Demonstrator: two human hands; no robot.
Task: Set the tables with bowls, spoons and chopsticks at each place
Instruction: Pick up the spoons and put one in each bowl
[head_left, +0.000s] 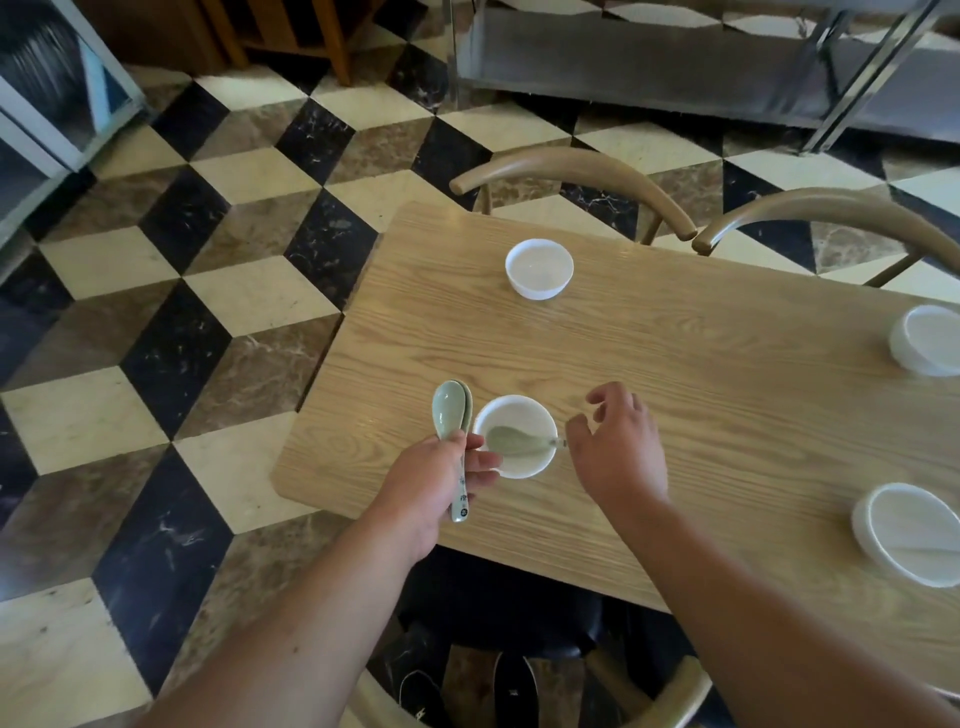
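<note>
Left hand (439, 480) gripping spoons (451, 415), beside bowl (515, 435)

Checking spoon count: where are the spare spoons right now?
In the head view, the spare spoons are stacked in the left hand, just left of the near bowl.

Pale matt wood-grain surface (675, 364); glossy white ceramic bowl (539, 268) at twelve o'clock; glazed green spoons (451, 415); polished marble floor (156, 312).
</note>
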